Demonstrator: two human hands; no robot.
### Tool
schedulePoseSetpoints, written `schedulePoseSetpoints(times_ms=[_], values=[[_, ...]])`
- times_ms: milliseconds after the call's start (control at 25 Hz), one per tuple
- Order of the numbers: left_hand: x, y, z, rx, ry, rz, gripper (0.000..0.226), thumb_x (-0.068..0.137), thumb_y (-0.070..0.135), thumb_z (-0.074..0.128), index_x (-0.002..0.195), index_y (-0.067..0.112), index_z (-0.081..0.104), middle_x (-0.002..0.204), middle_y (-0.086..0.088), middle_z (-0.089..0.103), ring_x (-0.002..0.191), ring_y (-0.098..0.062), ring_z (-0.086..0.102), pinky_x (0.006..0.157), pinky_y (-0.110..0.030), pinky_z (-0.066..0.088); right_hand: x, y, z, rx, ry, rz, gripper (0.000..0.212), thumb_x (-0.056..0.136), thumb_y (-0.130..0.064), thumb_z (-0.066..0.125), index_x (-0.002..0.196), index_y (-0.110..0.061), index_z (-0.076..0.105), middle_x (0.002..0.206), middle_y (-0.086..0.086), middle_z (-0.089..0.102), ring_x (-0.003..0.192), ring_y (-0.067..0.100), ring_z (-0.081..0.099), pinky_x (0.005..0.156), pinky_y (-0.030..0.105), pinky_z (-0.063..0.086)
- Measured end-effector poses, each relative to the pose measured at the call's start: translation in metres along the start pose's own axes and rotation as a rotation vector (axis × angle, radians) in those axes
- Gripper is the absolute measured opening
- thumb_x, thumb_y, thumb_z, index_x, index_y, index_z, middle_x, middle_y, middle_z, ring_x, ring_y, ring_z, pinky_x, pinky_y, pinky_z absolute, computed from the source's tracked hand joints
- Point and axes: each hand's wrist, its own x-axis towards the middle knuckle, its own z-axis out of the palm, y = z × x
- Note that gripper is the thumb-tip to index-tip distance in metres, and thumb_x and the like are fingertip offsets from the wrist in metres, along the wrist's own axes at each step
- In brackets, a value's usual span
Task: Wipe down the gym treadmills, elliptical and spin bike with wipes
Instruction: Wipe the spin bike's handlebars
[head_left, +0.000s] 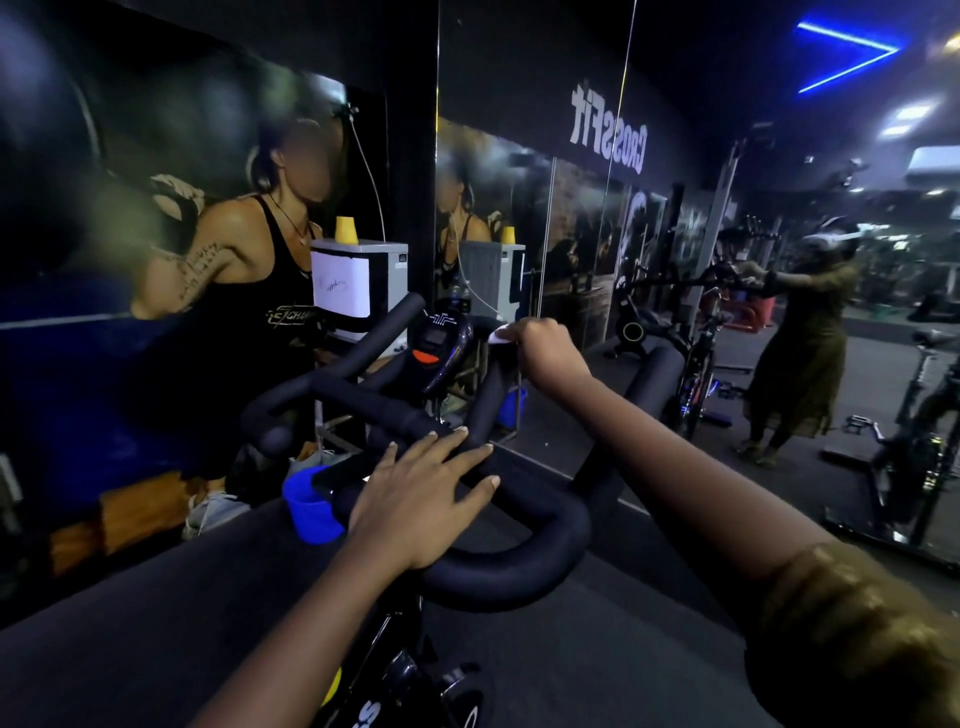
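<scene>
head view, and we're right over the spin bike (395, 675), its black handlebar (524, 566) filling the middle of the frame. our left hand (415, 499) lies flat on the centre bar, fingers straight and spread, gripping nothing. our right hand (545, 358) is up on the far upright horn of the bar, fingers curled round it, and there's the white wipe (500, 336), bunched under them and peeking out at the fingertips, just beside the console (441, 345). a blue cup holder (309, 509) sits left of our left wrist. beyond, a mirror (727, 338) reflects a person at the bike, and a water dispenser (358, 280) carries yellow cups (346, 230).
</scene>
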Motion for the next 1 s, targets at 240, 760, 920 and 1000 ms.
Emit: schedulePoseSetpoints(times_ms=[240, 760, 920, 1000], values=[[0.002, 0.0, 0.0, 0.005, -0.005, 0.001, 0.053, 0.096, 0.058, 0.025, 0.147, 0.043, 0.025, 0.159, 0.014, 0.014, 0.146, -0.012, 0.011, 0.119, -0.04, 0.009, -0.055, -0.026, -0.001, -0.142, -0.029, -0.197, 0.031, 0.087, -0.007, 0.048, 0.112, -0.017, 0.065, 0.119, 0.004, 0.064, 0.106, 0.027, 0.06, 0.083, 0.035, 0.046], [0.0, -0.001, -0.001, -0.038, 0.02, -0.006, 0.051, 0.096, 0.059, 0.026, 0.146, 0.045, 0.026, 0.158, 0.017, 0.014, 0.147, -0.012, 0.009, 0.119, -0.041, 0.01, 0.003, -0.061, -0.004, 0.04, 0.054, -0.197, 0.032, 0.088, -0.003, 0.047, 0.113, -0.012, 0.065, 0.118, 0.009, 0.062, 0.105, 0.031, 0.06, 0.084, 0.038, 0.046], [0.002, 0.0, 0.001, -0.03, 0.025, -0.004, 0.053, 0.096, 0.06, 0.027, 0.145, 0.042, 0.028, 0.158, 0.015, 0.016, 0.146, -0.013, 0.011, 0.118, -0.041, 0.012, -0.029, -0.056, 0.009, -0.105, 0.077, -0.253, 0.037, 0.089, -0.004, 0.047, 0.123, -0.015, 0.058, 0.128, 0.004, 0.052, 0.1, 0.031, 0.06, 0.078, 0.039, 0.046], [0.003, 0.001, 0.0, -0.007, 0.035, -0.014, 0.053, 0.096, 0.06, 0.028, 0.144, 0.037, 0.034, 0.156, 0.012, 0.022, 0.145, -0.013, 0.014, 0.118, -0.04, 0.014, -0.051, -0.058, 0.015, -0.074, -0.04, -0.333, 0.034, 0.09, -0.009, 0.049, 0.121, -0.019, 0.057, 0.129, 0.0, 0.053, 0.099, 0.029, 0.061, 0.079, 0.039, 0.046]])
